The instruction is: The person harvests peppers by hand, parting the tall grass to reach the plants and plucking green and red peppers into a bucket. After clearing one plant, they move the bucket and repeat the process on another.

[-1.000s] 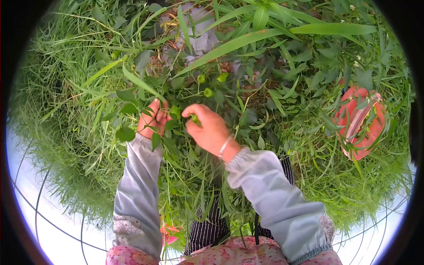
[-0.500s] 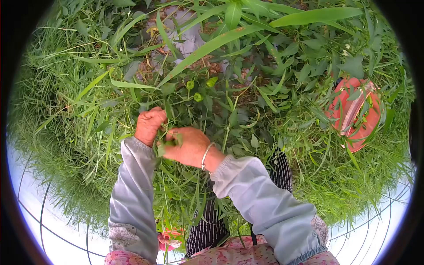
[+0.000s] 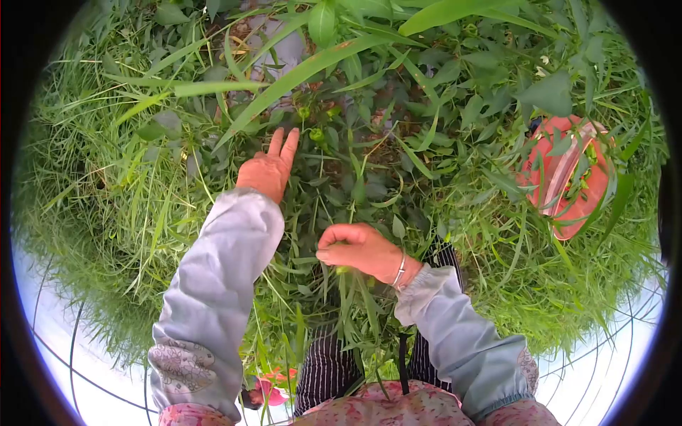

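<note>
My left hand (image 3: 267, 170) reaches into the pepper plants, two fingers stretched forward and apart, nothing in them. Just beyond its fingertips hang crinkled green peppers (image 3: 317, 135) among dark leaves. Lower and to the right, my right hand (image 3: 361, 250) is curled, thumb and forefinger bent toward each other, a bracelet (image 3: 400, 270) at the wrist. A bit of a bright green pepper (image 3: 344, 270) shows under its curled fingers; the rest is hidden by the hand. Pale sleeves cover both forearms.
A red bag (image 3: 561, 177) with green pieces in its opening stands in the grass at the right. Long grass blades (image 3: 305, 78) cross over the plants. Grey sheeting (image 3: 277, 50) shows on the ground ahead. Striped trouser legs (image 3: 327, 369) are below me.
My hands, close together before, have moved apart. The left went forward and right toward the hanging peppers, its fingers now stretched out; the right drew back to the right, fingers curled.
</note>
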The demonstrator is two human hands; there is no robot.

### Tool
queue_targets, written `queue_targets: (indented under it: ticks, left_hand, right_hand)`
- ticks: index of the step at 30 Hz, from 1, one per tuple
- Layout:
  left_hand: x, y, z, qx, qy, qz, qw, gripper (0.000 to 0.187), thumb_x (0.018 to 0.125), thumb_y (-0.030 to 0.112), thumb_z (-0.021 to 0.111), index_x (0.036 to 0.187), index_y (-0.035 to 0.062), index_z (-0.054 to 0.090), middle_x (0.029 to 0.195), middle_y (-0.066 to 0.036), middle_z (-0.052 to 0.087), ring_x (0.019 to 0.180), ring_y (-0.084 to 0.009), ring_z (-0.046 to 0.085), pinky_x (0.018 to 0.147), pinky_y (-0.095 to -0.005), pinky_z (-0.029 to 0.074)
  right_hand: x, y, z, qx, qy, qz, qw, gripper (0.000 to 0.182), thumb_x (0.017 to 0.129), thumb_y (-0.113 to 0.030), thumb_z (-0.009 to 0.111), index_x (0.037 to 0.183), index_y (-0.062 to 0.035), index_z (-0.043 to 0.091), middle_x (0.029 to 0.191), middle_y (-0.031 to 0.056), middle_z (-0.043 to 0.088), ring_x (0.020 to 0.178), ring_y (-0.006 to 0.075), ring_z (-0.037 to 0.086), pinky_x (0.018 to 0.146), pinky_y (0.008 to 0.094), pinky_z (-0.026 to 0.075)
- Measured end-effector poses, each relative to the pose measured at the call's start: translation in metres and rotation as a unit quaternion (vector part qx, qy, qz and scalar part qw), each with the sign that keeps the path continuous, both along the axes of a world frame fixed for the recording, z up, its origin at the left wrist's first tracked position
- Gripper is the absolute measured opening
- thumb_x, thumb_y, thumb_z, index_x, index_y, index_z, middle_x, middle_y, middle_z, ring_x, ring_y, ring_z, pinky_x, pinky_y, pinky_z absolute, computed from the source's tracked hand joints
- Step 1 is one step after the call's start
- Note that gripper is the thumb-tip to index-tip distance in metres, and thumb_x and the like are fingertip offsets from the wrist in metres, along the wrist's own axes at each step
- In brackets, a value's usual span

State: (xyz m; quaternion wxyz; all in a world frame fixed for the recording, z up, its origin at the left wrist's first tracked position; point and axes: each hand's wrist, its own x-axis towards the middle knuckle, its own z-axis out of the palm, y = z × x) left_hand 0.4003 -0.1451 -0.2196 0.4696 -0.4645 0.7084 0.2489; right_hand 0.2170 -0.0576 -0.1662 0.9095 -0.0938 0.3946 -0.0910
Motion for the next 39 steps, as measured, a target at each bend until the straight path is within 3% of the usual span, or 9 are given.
queue_targets:
  ticks: [7, 10, 13, 20, 28, 31, 34, 35, 39]
  left_hand:
    - [0.017, -0.019, -0.018, 0.001, 0.214, 0.265, 0.940, 0.055, 0.073, 0.018, 0.058, 0.126, 0.0067, 0.047, 0.123, -0.019, 0.051, 0.106, -0.0342, 0.054, 0.090, -0.0372, 0.044]
    - [0.027, -0.011, -0.020, -0.007, 0.285, 0.375, 0.882, 0.034, 0.076, 0.017, 0.057, 0.109, 0.0078, 0.061, 0.110, -0.013, 0.059, 0.101, -0.0312, 0.057, 0.088, -0.0347, 0.045]
    - [0.034, 0.002, -0.004, -0.011, 0.312, 0.432, 0.846, 0.023, 0.079, 0.010, 0.060, 0.101, 0.0063, 0.063, 0.098, -0.010, 0.062, 0.092, -0.0290, 0.059, 0.082, -0.0309, 0.046]
    - [0.049, 0.031, -0.004, -0.068, 0.410, 0.416, 0.809, 0.011, 0.085, 0.005, 0.058, 0.096, 0.0031, 0.061, 0.079, 0.000, 0.059, 0.068, -0.0097, 0.054, 0.062, -0.0270, 0.045]
    - [0.029, 0.034, 0.023, -0.050, 0.355, 0.398, 0.845, 0.019, 0.078, 0.006, 0.062, 0.096, 0.0061, 0.065, 0.085, -0.007, 0.052, 0.078, -0.0240, 0.056, 0.068, -0.0327, 0.045]
    - [0.045, 0.032, 0.008, -0.042, 0.448, 0.017, 0.893, 0.013, 0.076, 0.006, 0.065, 0.089, 0.0046, 0.066, 0.083, -0.007, 0.052, 0.076, -0.0252, 0.055, 0.066, -0.0338, 0.045]
    - [0.043, 0.043, 0.014, -0.004, 0.356, 0.300, 0.885, 0.013, 0.074, 0.010, 0.065, 0.087, 0.0065, 0.066, 0.087, -0.008, 0.054, 0.076, -0.0276, 0.055, 0.069, -0.0347, 0.046]
    - [0.053, 0.048, 0.006, -0.025, 0.331, 0.278, 0.901, 0.013, 0.075, 0.008, 0.066, 0.087, 0.0059, 0.066, 0.085, -0.008, 0.054, 0.076, -0.0258, 0.055, 0.067, -0.0344, 0.045]
    - [0.055, 0.050, 0.005, 0.034, 0.443, 0.468, 0.764, 0.012, 0.079, 0.007, 0.066, 0.090, 0.0043, 0.066, 0.081, -0.003, 0.048, 0.070, -0.0155, 0.053, 0.059, -0.0296, 0.043]
  right_hand:
    - [-0.028, -0.010, -0.021, -0.010, 0.122, -0.120, 0.985, 0.012, 0.081, -0.016, 0.066, 0.088, -0.0083, 0.061, 0.075, -0.0036, 0.058, 0.066, 0.0033, 0.051, 0.059, 0.0197, 0.042]
    - [-0.014, -0.028, -0.045, -0.076, 0.263, -0.138, 0.952, 0.019, 0.076, -0.017, 0.070, 0.085, -0.0047, 0.060, 0.081, 0.0017, 0.060, 0.076, 0.0136, 0.057, 0.069, 0.0274, 0.046]
    - [0.013, -0.034, -0.069, -0.340, 0.409, -0.034, 0.846, 0.025, 0.072, -0.014, 0.069, 0.093, -0.0047, 0.059, 0.091, 0.0087, 0.060, 0.084, 0.0249, 0.059, 0.075, 0.0347, 0.047]
    - [0.028, -0.042, -0.071, -0.389, 0.409, 0.085, 0.821, 0.038, 0.073, -0.024, 0.066, 0.107, -0.0117, 0.053, 0.107, 0.0117, 0.055, 0.097, 0.0290, 0.056, 0.080, 0.0391, 0.046]
    - [0.042, -0.040, -0.046, -0.314, 0.363, 0.242, 0.843, 0.037, 0.073, -0.031, 0.067, 0.101, -0.0078, 0.059, 0.096, 0.0125, 0.063, 0.091, 0.0294, 0.059, 0.080, 0.0381, 0.047]
    - [0.036, -0.034, -0.045, -0.295, 0.305, 0.238, 0.874, 0.031, 0.070, -0.031, 0.068, 0.086, -0.0049, 0.065, 0.077, 0.0130, 0.062, 0.074, 0.0263, 0.060, 0.069, 0.0361, 0.046]
    - [0.027, -0.035, -0.038, -0.213, 0.177, 0.222, 0.935, 0.027, 0.073, -0.030, 0.068, 0.078, -0.0043, 0.066, 0.067, 0.0067, 0.062, 0.061, 0.0174, 0.057, 0.061, 0.0301, 0.045]
    - [0.024, -0.032, -0.028, -0.187, 0.111, 0.204, 0.954, 0.026, 0.074, -0.030, 0.067, 0.078, -0.0044, 0.066, 0.068, 0.0052, 0.063, 0.061, 0.0158, 0.056, 0.060, 0.0287, 0.044]
    - [0.003, -0.008, -0.015, 0.013, -0.067, -0.029, 0.997, 0.022, 0.084, -0.022, 0.058, 0.098, -0.0047, 0.061, 0.100, 0.0105, 0.063, 0.087, 0.0208, 0.061, 0.070, 0.0305, 0.050]
